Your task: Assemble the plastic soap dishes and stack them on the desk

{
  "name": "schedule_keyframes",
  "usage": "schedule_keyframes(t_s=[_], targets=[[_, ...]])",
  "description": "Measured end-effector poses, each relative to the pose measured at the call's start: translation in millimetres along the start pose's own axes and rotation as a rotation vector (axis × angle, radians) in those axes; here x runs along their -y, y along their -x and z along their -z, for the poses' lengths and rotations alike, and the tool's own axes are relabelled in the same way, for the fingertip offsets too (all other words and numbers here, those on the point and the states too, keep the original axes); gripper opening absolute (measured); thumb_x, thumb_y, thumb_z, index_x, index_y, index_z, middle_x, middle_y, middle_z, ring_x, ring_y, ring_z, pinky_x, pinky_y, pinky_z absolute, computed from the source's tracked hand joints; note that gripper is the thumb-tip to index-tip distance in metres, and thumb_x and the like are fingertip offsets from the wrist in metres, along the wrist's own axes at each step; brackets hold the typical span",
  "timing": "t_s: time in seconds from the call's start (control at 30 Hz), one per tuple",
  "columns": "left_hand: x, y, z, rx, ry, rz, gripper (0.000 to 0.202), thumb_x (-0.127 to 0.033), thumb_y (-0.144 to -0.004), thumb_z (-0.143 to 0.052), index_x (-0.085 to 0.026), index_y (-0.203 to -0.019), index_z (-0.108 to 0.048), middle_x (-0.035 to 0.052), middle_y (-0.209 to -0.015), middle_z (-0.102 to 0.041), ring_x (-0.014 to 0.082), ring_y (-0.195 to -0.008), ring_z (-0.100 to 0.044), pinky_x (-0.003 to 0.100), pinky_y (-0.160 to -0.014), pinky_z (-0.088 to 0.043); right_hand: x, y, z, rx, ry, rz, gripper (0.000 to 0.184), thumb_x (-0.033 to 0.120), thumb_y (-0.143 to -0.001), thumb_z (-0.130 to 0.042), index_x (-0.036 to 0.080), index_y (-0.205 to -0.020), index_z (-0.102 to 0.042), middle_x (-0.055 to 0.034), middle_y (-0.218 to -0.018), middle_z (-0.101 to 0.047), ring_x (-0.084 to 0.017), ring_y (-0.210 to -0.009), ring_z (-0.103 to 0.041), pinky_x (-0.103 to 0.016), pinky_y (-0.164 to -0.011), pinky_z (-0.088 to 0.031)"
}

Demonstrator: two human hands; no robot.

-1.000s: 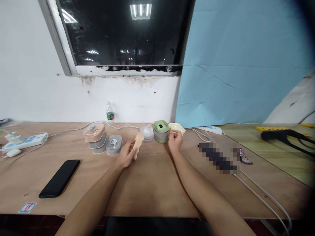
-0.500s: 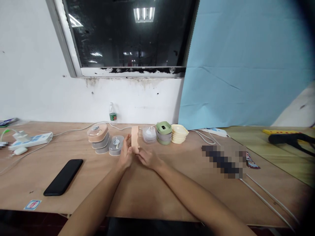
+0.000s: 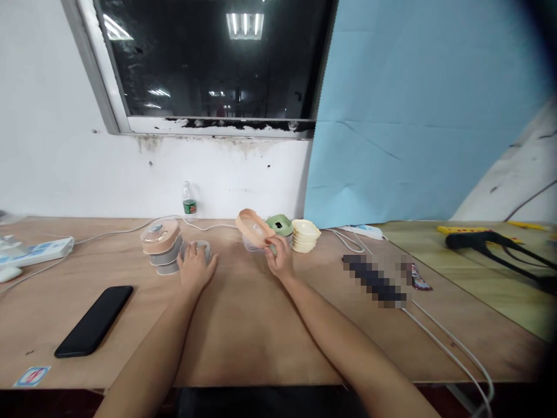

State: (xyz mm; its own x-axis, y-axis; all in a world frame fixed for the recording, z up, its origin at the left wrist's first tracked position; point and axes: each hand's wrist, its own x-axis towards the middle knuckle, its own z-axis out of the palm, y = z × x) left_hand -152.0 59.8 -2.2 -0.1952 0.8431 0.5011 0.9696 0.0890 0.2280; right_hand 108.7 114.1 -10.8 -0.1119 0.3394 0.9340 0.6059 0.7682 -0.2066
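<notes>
My right hand (image 3: 281, 258) pinches the lower right edge of a peach plastic piece with a scalloped rim (image 3: 247, 218). It is tilted above a stack of clear lids (image 3: 252, 248), which it partly covers. On the left, my left hand (image 3: 196, 268) lies over a grey box with a clear lid (image 3: 208, 248), fingers and thumb spread. The hand hides most of that box. Close beside it stands a stack of boxes, grey ones (image 3: 167, 255) under a peach one with a clear top (image 3: 160, 233).
Behind my right hand are a green container (image 3: 281, 223) and stacked cream trays (image 3: 306, 232). A black phone (image 3: 94, 320) lies at left, near a power strip (image 3: 47, 249). A water bottle (image 3: 188, 200) stands by the wall. White cables (image 3: 452, 339) cross the right side.
My left hand has let go of the peach piece and moved left onto the grey box. My right hand has carried the piece right, now tilted above the clear lids. The view has shifted slightly.
</notes>
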Motion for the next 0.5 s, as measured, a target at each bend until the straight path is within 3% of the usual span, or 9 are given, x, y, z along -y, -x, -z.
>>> schedule_keyframes(t_s=[0.1,0.2,0.33,0.5], targets=[[-1,2,-1.9,0.076,-0.036,-0.030,0.051,-0.051,-0.085,-0.046,-0.018,-0.123,-0.054,0.0159,-0.136,-0.049,0.0320,-0.129,-0.037,0.056,-0.107,-0.018,-12,-4,8,-0.064,0.041,0.007,0.023,0.030,-0.088,-0.049,0.019,-0.108,-0.056,-0.0100,-0.101,-0.058,-0.023,-0.099,-0.055,-0.043,-0.088,-0.046],[-5,3,-1.2,0.051,-0.026,-0.057,0.050,-0.050,-0.085,-0.046,-0.019,-0.123,-0.053,0.0147,-0.132,-0.052,0.0307,-0.122,-0.043,0.053,-0.108,-0.017,-26,-14,20,-0.069,0.125,0.027,0.021,0.031,-0.088,-0.052,0.020,-0.104,-0.059,-0.0090,-0.098,-0.061,-0.024,-0.097,-0.055,-0.042,-0.088,-0.045],[-7,3,1.9,0.006,0.007,-0.038,0.051,-0.050,-0.083,-0.049,-0.019,-0.122,-0.053,0.0167,-0.133,-0.049,0.0333,-0.120,-0.045,0.052,-0.105,-0.021,-45,-34,39,0.018,0.293,0.024,0.022,0.031,-0.089,-0.052,0.020,-0.103,-0.064,-0.0096,-0.096,-0.062,-0.024,-0.095,-0.054,-0.040,-0.087,-0.042],[-7,2,4.1,0.106,-0.006,0.022,0.057,-0.053,-0.077,-0.055,-0.017,-0.121,-0.053,0.0205,-0.140,-0.040,0.0388,-0.126,-0.038,0.053,-0.097,-0.032,-61,-58,51,0.208,0.486,0.107,0.025,0.033,-0.091,-0.049,0.021,-0.100,-0.068,-0.0088,-0.092,-0.064,-0.022,-0.085,-0.053,-0.037,-0.079,-0.038]])
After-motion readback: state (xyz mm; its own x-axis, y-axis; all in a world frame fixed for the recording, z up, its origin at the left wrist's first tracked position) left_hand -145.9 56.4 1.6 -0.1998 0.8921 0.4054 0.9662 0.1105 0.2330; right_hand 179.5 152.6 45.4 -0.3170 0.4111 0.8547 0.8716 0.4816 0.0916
